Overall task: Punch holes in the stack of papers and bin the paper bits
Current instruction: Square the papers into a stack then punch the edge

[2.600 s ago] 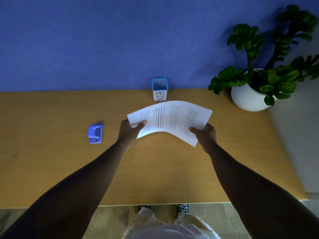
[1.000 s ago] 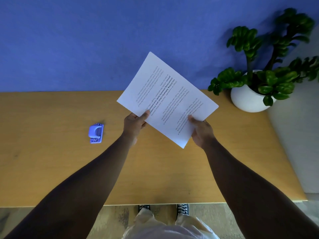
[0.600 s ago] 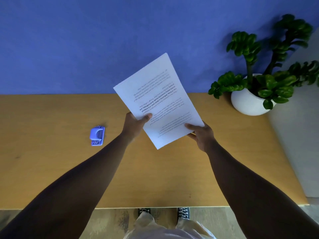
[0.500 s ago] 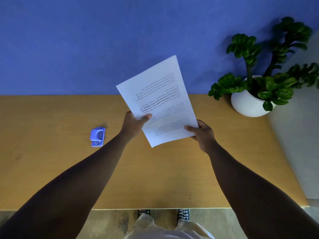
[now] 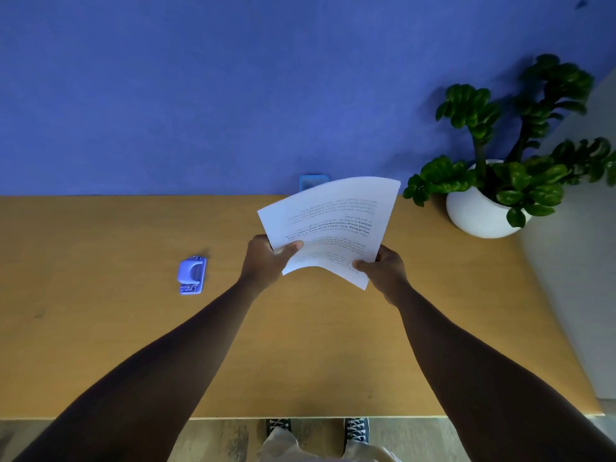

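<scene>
I hold a stack of white printed papers above the wooden desk, bowed, with the text upside down to me. My left hand grips its near left corner, thumb on top. My right hand grips the near right corner. A small blue hole punch lies on the desk well left of my left hand. The blue bin cup stands at the back against the wall, mostly hidden behind the papers.
A green plant in a round white pot stands at the desk's back right corner. A blue wall runs behind the desk. My shoes show below the desk's near edge.
The papers were lifted, turned from landscape to portrait in both hands, then lowered and tilted flatter, now bowed. The bin's rim shows again behind them. The punch has not moved.
</scene>
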Demonstrator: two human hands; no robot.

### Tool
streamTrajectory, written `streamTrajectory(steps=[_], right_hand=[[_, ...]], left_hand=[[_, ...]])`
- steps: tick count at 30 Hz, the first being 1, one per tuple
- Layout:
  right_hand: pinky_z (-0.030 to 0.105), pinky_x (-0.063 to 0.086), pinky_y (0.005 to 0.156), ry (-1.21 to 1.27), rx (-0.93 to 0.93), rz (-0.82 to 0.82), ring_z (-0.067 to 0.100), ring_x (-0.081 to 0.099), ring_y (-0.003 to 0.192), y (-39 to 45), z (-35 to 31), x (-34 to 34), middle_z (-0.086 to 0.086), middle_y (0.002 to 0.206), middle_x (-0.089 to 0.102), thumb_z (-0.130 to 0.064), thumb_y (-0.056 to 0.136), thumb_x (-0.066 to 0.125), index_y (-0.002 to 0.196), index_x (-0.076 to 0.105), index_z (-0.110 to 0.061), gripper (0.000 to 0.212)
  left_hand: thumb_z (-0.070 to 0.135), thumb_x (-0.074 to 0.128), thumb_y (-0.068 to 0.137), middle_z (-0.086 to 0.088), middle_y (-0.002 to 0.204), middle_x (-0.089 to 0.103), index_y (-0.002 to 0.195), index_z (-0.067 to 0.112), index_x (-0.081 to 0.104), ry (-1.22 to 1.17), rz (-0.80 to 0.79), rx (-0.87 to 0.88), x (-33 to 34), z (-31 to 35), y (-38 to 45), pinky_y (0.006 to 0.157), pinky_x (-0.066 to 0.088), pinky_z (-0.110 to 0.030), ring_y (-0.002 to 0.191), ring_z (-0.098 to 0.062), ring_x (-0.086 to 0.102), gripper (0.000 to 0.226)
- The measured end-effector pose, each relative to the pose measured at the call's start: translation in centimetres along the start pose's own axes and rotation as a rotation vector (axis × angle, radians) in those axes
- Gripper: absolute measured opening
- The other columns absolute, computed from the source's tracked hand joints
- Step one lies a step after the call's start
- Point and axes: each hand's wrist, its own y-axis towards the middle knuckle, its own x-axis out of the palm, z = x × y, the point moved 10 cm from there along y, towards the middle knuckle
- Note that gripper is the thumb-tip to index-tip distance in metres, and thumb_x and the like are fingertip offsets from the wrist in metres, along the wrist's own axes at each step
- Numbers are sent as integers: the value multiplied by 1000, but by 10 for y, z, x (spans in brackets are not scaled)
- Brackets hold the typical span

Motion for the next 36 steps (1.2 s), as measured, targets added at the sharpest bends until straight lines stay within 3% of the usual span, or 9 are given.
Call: streamTrajectory(steps=[3,6,10,16,22,26,29,32,36], right_hand=[[21,45,57,36,51,16,18,62,79,1,9,0,-6,88,66,-8,75,77,100,67,-19,29],[25,48,67,42,66,17,20,64,85,0,14,2,-1,97,69,-7,75,77,106,69,-14,33],[34,56,79,-9,23,23,22,65,93,1,10,1,0,105,70,-10,78,77,111,68,-12,34],[24,52,68,-26,-38,14,13,64,86,0,-3,-3,-6,100,68,-14,78,78,110,67,-18,34],[35,58,78,-82,-1,-22,23,65,95,-2,5,2,-1,106,69,-12,77,78,111,68,-14,36],[44,59,85,-78,1,-23,26,65,99,-3,7,4,3,111,70,-14,77,80,113,67,-11,39],[39,59,81,-66,-9,-26,25,66,96,-4,6,6,2,109,70,-19,80,78,113,67,-11,36],[25,54,66,-65,-39,-22,15,65,85,-5,-1,5,-4,101,68,-23,84,75,108,69,-15,27],[21,50,63,-2,-60,-17,10,66,85,-7,-9,2,-6,99,70,-23,84,74,107,71,-18,23]], left_hand=[[29,80,82,6,92,78,99,20,76,24,-15,-34,4,-8,-4,73,59,-30,85,-8,73,20],[30,79,82,0,99,77,109,15,74,85,-77,-63,13,-16,-7,81,60,-38,91,-17,73,31],[33,76,85,0,98,77,109,16,73,151,-58,-67,11,-19,-7,78,60,-38,88,-18,72,29],[39,72,86,17,83,73,94,31,72,143,-52,-19,8,-7,-4,62,55,-27,75,-7,71,11],[36,77,84,12,92,73,105,23,73,165,-99,-64,14,-19,-6,60,52,-15,82,-8,71,25],[32,78,84,5,105,71,117,18,70,225,-149,-82,17,-30,-6,79,59,-32,91,-17,68,37],[30,77,85,1,111,72,119,15,69,237,-163,-103,17,-35,-6,85,59,-37,96,-21,68,38],[31,74,87,0,109,75,115,16,72,219,-149,-110,15,-34,-4,82,59,-38,94,-20,70,31],[35,74,86,17,81,74,92,29,74,169,-97,-74,8,-23,-3,59,47,-15,73,-1,68,9]])
